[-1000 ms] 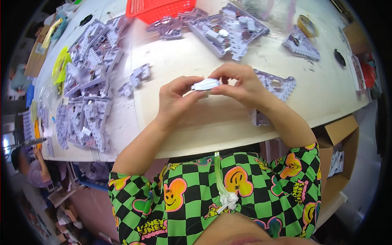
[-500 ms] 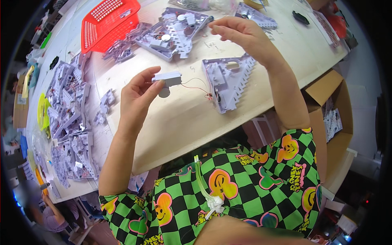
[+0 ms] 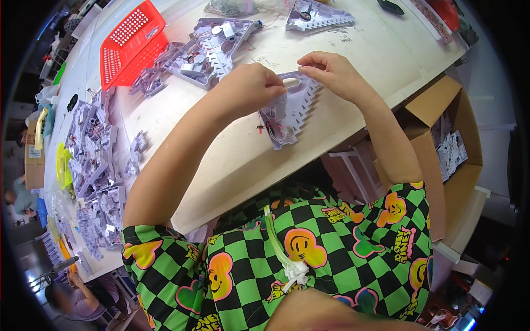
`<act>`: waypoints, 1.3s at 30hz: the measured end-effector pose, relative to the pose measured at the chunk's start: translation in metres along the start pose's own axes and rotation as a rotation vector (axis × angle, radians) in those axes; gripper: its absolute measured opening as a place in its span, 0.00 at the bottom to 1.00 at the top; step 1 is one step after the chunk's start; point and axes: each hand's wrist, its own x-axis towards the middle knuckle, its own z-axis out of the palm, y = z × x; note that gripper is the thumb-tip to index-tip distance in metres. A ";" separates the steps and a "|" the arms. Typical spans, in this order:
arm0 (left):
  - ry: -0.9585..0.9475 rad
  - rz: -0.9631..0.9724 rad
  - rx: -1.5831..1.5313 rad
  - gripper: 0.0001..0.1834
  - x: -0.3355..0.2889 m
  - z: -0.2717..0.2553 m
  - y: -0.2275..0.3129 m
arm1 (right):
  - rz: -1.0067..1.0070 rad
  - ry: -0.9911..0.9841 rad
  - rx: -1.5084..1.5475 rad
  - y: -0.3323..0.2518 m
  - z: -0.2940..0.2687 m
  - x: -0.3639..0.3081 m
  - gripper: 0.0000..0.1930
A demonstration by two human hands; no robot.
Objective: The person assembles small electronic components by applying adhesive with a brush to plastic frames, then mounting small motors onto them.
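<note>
A pale grey, triangular plastic housing (image 3: pixel 301 105) with a toothed edge lies on the table in front of me. Thin wires run inside its lower end, and a small red piece (image 3: pixel 260 129) sticks out at its left side. My left hand (image 3: pixel 251 88) is closed with bent fingers at the housing's upper left; whatever its fingertips grip is hidden. Just above the housing's upper right corner is my right hand (image 3: pixel 337 80), thumb and forefinger pinched together. Anything between them is too small to make out.
More wired grey housings (image 3: pixel 218 47) lie beyond my left hand, beside a red perforated basket (image 3: pixel 132 49). Grey parts (image 3: pixel 96 154) are heaped on the left. Another toothed housing (image 3: pixel 317 15) lies at the back. An open cardboard box (image 3: pixel 419 165) stands right of the table edge.
My left hand has moved right, from holding a grey box-shaped part with wires in the air to the housing. That part is now hidden. My right hand has come down toward the housing.
</note>
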 end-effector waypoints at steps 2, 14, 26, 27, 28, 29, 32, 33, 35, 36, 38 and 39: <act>0.136 0.057 0.333 0.14 -0.005 0.000 0.005 | -0.057 0.055 -0.088 -0.002 0.001 -0.001 0.14; 0.684 -0.037 0.168 0.12 -0.069 -0.023 -0.100 | -0.362 0.160 -0.488 0.028 0.003 0.007 0.12; 0.628 0.108 0.086 0.17 -0.061 0.025 -0.072 | -0.201 0.036 -0.319 0.015 0.011 0.011 0.08; 0.633 0.100 0.067 0.18 -0.061 0.025 -0.071 | -0.221 0.058 -0.277 0.012 0.013 0.010 0.08; 0.639 0.093 0.050 0.20 -0.064 0.026 -0.072 | -0.228 0.037 -0.270 0.010 0.014 0.008 0.08; 0.646 0.076 0.050 0.20 -0.069 0.028 -0.072 | -0.223 0.045 -0.281 0.007 0.013 0.007 0.08; 0.495 -0.109 -0.308 0.23 -0.087 0.029 -0.082 | -0.255 0.022 -0.301 0.004 0.014 0.006 0.07; 0.439 -0.131 -0.409 0.24 -0.089 0.033 -0.086 | -0.259 0.021 -0.323 0.003 0.016 0.005 0.07; 0.353 -0.157 -0.562 0.25 -0.097 0.039 -0.086 | -0.245 -0.010 -0.300 -0.003 0.020 -0.001 0.06; 0.333 -0.172 -0.576 0.25 -0.099 0.040 -0.081 | -0.190 -0.014 -0.296 -0.006 0.021 -0.006 0.06; 0.322 -0.191 -0.588 0.25 -0.106 0.039 -0.079 | -0.193 -0.023 -0.251 -0.012 0.027 -0.012 0.06; 0.301 -0.192 -0.621 0.25 -0.109 0.039 -0.082 | -0.183 -0.026 -0.209 -0.015 0.029 -0.014 0.06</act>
